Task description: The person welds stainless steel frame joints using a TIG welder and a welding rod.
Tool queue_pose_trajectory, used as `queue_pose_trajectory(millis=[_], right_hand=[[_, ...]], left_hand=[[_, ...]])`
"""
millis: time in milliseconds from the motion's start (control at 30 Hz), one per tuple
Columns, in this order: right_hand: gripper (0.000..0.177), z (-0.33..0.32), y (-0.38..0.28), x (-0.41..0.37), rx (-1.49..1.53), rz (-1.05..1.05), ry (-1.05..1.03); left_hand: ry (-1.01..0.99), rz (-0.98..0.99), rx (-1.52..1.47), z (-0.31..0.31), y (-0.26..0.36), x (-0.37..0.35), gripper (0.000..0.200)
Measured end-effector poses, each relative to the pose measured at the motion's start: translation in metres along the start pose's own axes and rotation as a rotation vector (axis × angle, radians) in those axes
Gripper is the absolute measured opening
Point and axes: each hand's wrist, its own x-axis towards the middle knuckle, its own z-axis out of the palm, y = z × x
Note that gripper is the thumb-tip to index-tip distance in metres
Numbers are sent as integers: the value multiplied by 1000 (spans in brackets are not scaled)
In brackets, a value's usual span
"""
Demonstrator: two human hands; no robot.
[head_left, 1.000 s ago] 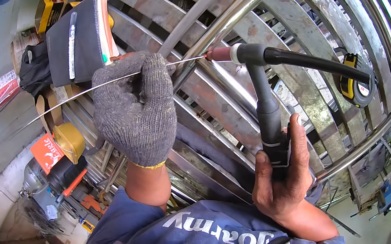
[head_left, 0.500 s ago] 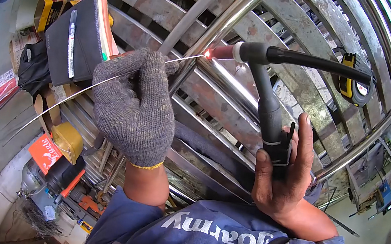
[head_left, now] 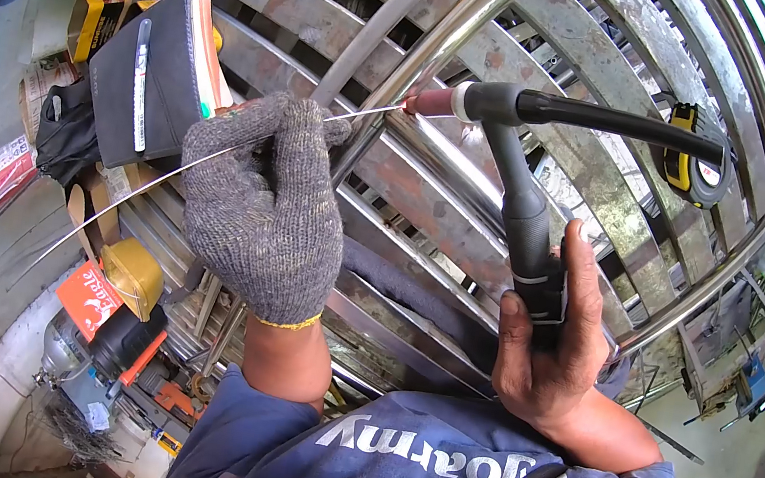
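My left hand (head_left: 265, 197), in a grey knitted glove, is closed around a thin filler rod (head_left: 137, 191). The rod's tip reaches the joint between steel tubes, and its long tail runs down to the left. In my bare right hand (head_left: 556, 349) is a black TIG torch (head_left: 526, 216), gripped by the handle with the index finger stretched along it. Its reddish nozzle (head_left: 433, 101) points left at the joint, close to the rod's tip. A shiny steel tube (head_left: 449, 158) runs from there down to the right. No bright arc shows at the nozzle.
Metal slats (head_left: 518, 61) lie under the tubes. A tape measure (head_left: 696, 157) rests at the right. On the left are a dark notebook (head_left: 155, 72) with a white marker (head_left: 140, 84) on it, a yellow box (head_left: 97, 20) and a yellow cup-shaped item (head_left: 132, 276).
The bright glow at the nozzle has gone out. My right index finger has shifted slightly left on the torch, and the torch has moved very slightly left. My left hand stays put.
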Motion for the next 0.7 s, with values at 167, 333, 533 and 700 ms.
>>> queue_pose_trajectory(millis=[167,333,533,700], right_hand=[[67,-3,-4,1,8,61,-43],[75,4,4,-8,13,34,37],[71,3,2,-2,7,-5,32],[68,2,-1,0,59,29,17]], left_hand=[[-14,53,-102,0,-4,1,17],[2,7,-17,1,1,0,17],[15,18,-33,1,-2,0,16],[10,13,6,1,3,0,16]])
